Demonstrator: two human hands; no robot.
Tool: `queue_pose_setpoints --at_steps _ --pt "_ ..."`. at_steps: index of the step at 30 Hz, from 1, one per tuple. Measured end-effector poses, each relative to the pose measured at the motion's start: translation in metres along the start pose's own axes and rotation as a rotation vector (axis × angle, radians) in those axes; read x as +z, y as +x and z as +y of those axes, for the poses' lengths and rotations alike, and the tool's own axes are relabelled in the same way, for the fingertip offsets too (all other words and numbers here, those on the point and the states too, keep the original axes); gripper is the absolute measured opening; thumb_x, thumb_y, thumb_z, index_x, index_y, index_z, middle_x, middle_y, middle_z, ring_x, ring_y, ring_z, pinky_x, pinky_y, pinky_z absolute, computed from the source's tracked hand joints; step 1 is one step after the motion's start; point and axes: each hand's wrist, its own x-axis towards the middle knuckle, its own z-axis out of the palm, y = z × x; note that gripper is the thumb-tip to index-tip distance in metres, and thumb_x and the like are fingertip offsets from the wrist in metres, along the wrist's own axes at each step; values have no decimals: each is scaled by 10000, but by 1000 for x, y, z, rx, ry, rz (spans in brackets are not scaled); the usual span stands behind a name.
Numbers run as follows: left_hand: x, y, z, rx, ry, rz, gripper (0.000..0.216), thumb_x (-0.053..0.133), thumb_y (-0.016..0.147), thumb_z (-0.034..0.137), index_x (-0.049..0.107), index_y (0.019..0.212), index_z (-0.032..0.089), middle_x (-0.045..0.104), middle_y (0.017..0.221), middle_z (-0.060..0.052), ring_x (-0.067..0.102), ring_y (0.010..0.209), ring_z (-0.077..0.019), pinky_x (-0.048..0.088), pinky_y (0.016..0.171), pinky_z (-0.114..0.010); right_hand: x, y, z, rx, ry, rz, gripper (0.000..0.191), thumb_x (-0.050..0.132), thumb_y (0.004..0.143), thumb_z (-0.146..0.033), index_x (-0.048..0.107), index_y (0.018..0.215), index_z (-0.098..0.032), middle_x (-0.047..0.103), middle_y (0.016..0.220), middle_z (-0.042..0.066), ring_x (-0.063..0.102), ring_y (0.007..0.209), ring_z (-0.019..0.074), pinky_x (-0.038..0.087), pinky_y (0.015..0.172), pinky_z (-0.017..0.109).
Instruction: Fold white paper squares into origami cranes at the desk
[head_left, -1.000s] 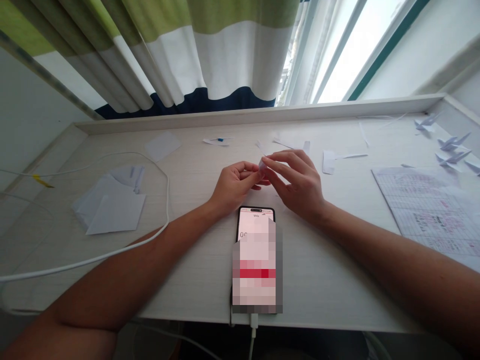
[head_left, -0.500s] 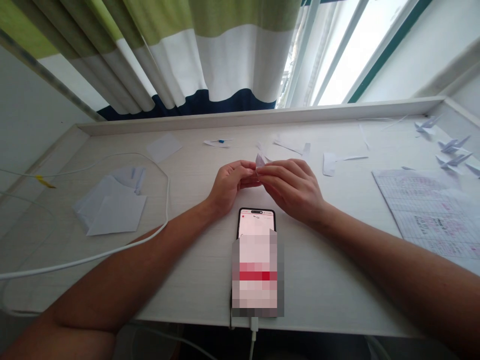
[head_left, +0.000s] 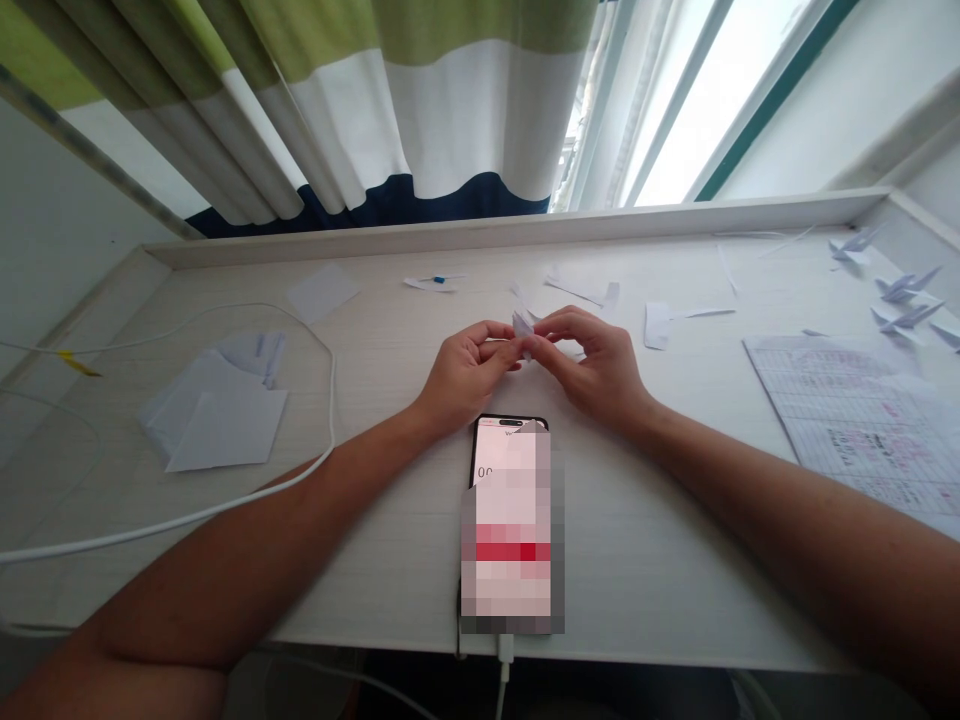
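Between my two hands is a small folded piece of white paper (head_left: 523, 322), its pointed tip showing above the fingers. My left hand (head_left: 469, 370) pinches it from the left, fingers curled. From the other side, my right hand (head_left: 592, 360) grips it with thumb and forefinger. Fingers hide most of the folds. Just below the hands lies a phone (head_left: 510, 450) with a lit screen, partly blurred out, and a white cable (head_left: 506, 650) plugged into its bottom end.
Loose white sheets (head_left: 225, 420) lie at left beside a looping white cable (head_left: 331, 380). Paper strips (head_left: 656, 325) are scattered toward the back. Several folded paper cranes (head_left: 904, 288) stand at far right, behind a written-on lined sheet (head_left: 862, 420). A raised ledge (head_left: 450, 228) borders the table's back.
My right hand has turned, so its thumb now shows on the near side of the folded paper. More of the paper is visible. The view has shifted slightly.
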Motion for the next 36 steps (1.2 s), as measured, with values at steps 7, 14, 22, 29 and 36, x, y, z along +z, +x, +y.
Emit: queue_pose_setpoints --at_steps 7,14,22,29,36 --pt "-1 2 -2 33 19 25 426 859 770 545 703 904 172 793 881 -38 754 874 -185 597 824 -327 -1 -1 2 7 -23 -38 250 686 973 -408 737 842 -201 740 855 58 682 796 196 536 688 348" --pt "-3 0 -6 127 147 12 341 789 865 504 709 923 178 751 910 -29 708 861 -154 576 763 -273 -3 4 0 134 161 -95 194 706 940 -376 739 884 -193 765 869 48 698 821 193 546 759 346" --pt "-2 -6 -4 149 232 -93 243 747 912 423 727 953 184 776 867 -42 743 815 -177 565 809 -312 -13 11 -7 249 397 -168 192 792 843 -371 767 774 -195 756 758 28 690 719 178 559 712 331" --pt "-3 -7 -4 188 318 -27 216 765 888 405 795 939 198 801 912 -50 728 846 -187 559 821 -319 -20 16 0 380 512 -250 191 816 801 -386 796 746 -204 769 769 35 703 776 187 569 803 347" --pt "-3 -7 -3 196 313 -34 235 768 893 409 771 978 189 805 933 -59 751 882 -191 566 852 -322 -23 18 0 357 518 -291 235 835 797 -426 794 758 -198 771 785 42 691 781 189 557 799 349"
